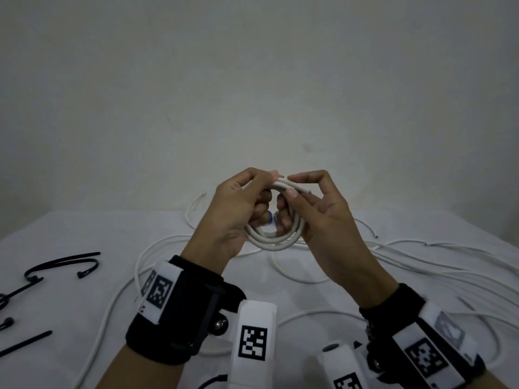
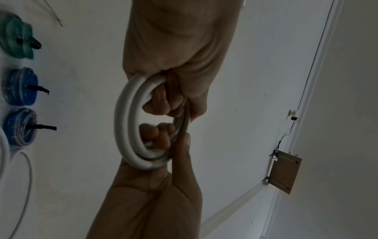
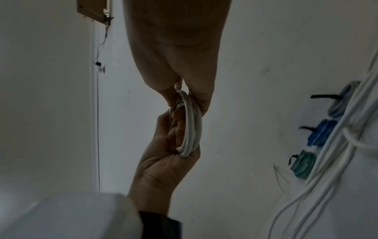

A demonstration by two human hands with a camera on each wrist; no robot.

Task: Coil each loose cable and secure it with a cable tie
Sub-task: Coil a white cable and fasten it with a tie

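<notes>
A white cable coil [image 1: 273, 240] of a few loops hangs in the air over the table, held between both hands. My left hand [image 1: 252, 197] grips its left side with fingers curled through the ring. My right hand [image 1: 289, 192] pinches the top of the loops between thumb and forefinger, its other fingers inside the ring. In the left wrist view the coil [image 2: 124, 129] stands on edge, left hand [image 2: 161, 101] above, right hand [image 2: 163, 137] below. The right wrist view shows the coil [image 3: 192, 129] edge-on, right hand [image 3: 184, 97] above, left hand [image 3: 174, 137] below.
Several black cable ties [image 1: 70, 262] lie on the white cloth at the left. Loose white cables [image 1: 421, 262] spread over the middle and right of the table. Tied blue coils [image 2: 20, 87] and a green coil [image 2: 16, 38] sit at the far edge by the wall.
</notes>
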